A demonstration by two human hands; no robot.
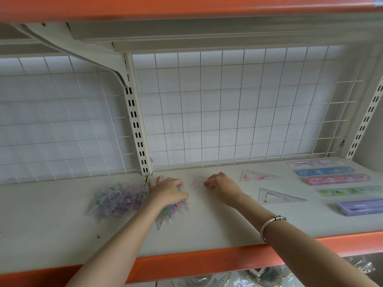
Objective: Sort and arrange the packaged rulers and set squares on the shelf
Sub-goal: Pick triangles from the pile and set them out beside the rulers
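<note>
A jumbled pile of clear packaged set squares (pixel 120 198) lies on the white shelf (pixel 62 235) left of centre. My left hand (pixel 169 191) rests on the pile's right part, fingers curled over the packets. My right hand (pixel 220 186) pinches a small clear set square (pixel 196 182) lying flat on the shelf. To the right lie two set squares apart, one pink-printed (pixel 258 176) and one blue-printed (pixel 278 196). Farther right, several coloured packaged rulers (pixel 337 179) lie in a column, roughly parallel.
A white wire grid (pixel 228 110) backs the shelf, with a slotted upright (pixel 136 125) behind the pile. The shelf has an orange front edge (pixel 186 264). Another shelf hangs overhead. Clear-wrapped goods (pixel 265 276) show on the level below.
</note>
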